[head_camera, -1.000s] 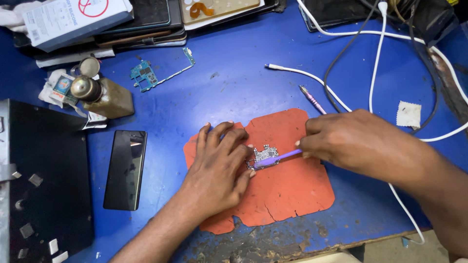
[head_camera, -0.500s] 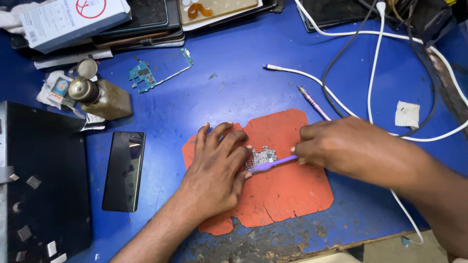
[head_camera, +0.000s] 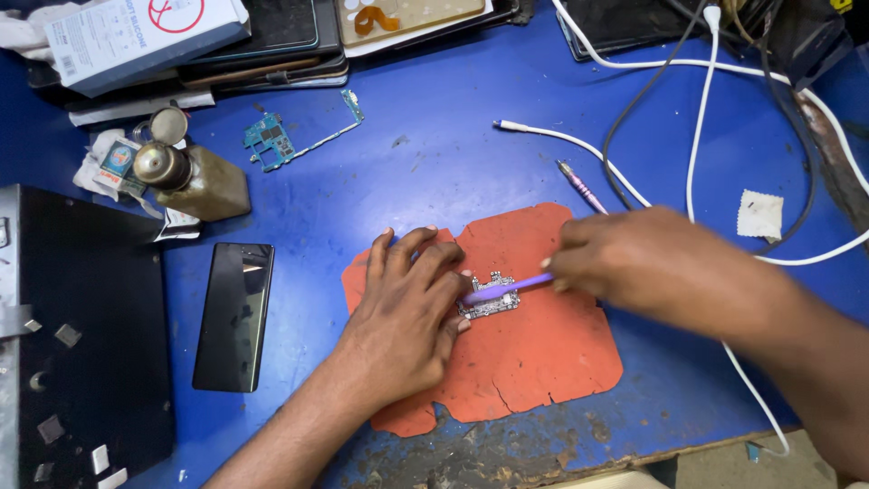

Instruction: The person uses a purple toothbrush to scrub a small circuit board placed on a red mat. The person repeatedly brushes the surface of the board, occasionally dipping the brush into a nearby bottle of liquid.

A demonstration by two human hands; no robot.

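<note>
A small circuit board (head_camera: pixel 491 295) lies on an orange mat (head_camera: pixel 534 353) on the blue table. My left hand (head_camera: pixel 407 312) lies flat on the mat, its fingertips pressing the board's left side. My right hand (head_camera: pixel 647 263) grips a thin purple tool (head_camera: pixel 507 289) whose tip rests on the board, close to my left fingers.
A black phone (head_camera: pixel 234 314) lies left of the mat. A brass bottle (head_camera: pixel 192 178) and a teal circuit board (head_camera: pixel 272 140) sit further back. White cables (head_camera: pixel 697 118), a pink pen (head_camera: pixel 581 187), a black box (head_camera: pixel 72 344) at left, stacked devices along the far edge.
My right hand has slid the purple tool slightly left across the board. The left hand stays pressed on it.
</note>
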